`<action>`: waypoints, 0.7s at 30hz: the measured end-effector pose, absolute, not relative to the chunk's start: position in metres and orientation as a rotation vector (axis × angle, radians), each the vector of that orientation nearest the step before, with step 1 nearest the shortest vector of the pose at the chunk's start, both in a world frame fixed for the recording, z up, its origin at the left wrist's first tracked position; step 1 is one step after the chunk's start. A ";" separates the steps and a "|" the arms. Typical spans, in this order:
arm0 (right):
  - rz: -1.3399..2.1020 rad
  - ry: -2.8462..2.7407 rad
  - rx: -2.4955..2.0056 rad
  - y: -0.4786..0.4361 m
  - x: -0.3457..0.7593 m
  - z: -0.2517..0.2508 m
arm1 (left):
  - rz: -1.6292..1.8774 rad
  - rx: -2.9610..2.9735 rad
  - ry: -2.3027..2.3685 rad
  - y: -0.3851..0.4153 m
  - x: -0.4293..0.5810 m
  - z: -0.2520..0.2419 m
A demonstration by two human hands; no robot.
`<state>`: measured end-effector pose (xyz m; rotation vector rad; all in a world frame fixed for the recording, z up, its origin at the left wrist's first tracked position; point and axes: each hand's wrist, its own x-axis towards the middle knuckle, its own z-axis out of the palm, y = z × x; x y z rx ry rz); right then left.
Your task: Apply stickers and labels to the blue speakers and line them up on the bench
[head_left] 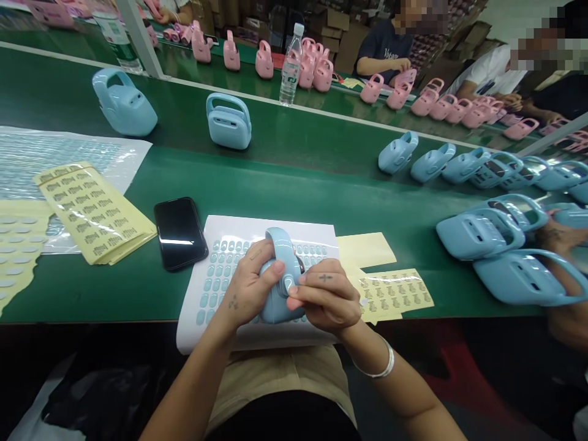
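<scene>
Over part-blocked sticker sheet (316, 231), L hand (250, 282) fingers grip blue unit (276, 310), R hand (331, 294) fingers closed agst it; phone (180, 234) to left, yellow labels (399, 291) right.

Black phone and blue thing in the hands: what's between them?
In the head view, part of the white sticker sheet, with the left hand above it, lies between the phone and the blue thing.

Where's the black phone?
In the head view, the phone lies on the table left of the left hand, between yellow sticker sheets and a white sheet.
</scene>
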<state>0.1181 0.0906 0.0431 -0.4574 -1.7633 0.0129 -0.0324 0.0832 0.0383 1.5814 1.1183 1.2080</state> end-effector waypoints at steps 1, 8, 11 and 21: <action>0.009 -1.768 -0.456 0.090 0.118 0.043 | 1.207 1.584 1.123 0.083 -0.032 0.038; -0.010 -1.848 -0.483 0.090 0.120 0.047 | 1.230 1.564 1.106 0.084 -0.032 0.037; 0.013 -1.853 -0.511 0.089 0.120 0.047 | 1.244 1.570 1.088 0.083 -0.033 0.036; 0.538 -1.912 -0.791 0.090 0.127 0.048 | 1.249 1.493 1.137 0.085 -0.030 0.037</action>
